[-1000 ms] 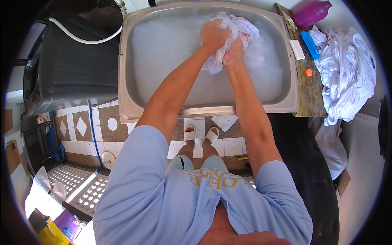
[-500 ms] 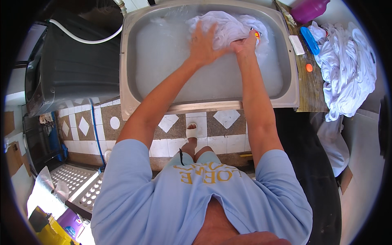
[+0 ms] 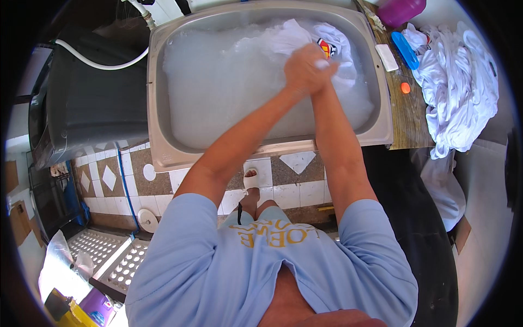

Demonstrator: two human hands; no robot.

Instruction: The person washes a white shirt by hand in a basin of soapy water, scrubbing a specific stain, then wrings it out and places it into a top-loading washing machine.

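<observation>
A white garment (image 3: 339, 44) with a small red, yellow and black patch lies partly under cloudy water in the far right part of a beige basin (image 3: 157, 117). My left hand (image 3: 302, 71) is closed and pressed against my right hand (image 3: 326, 77), just on the near side of the patch. A bit of white cloth shows between the two. The right hand's fingers are wrapped round the garment, partly hidden by the left. The rest of the cloth spreads out beyond them in the water.
Right of the basin, a wooden board (image 3: 409, 122) holds a white bar (image 3: 387, 58), a blue brush (image 3: 405, 50), an orange cap (image 3: 405, 88) and a heap of white clothes (image 3: 460, 90). A purple container (image 3: 401, 12) stands behind. A dark appliance (image 3: 98, 103) with a white hose (image 3: 103, 66) is at left.
My left hand, spread open over the water before, has moved right and closed against the right hand on the garment. The cloth has shifted and sunk lower on its left side.
</observation>
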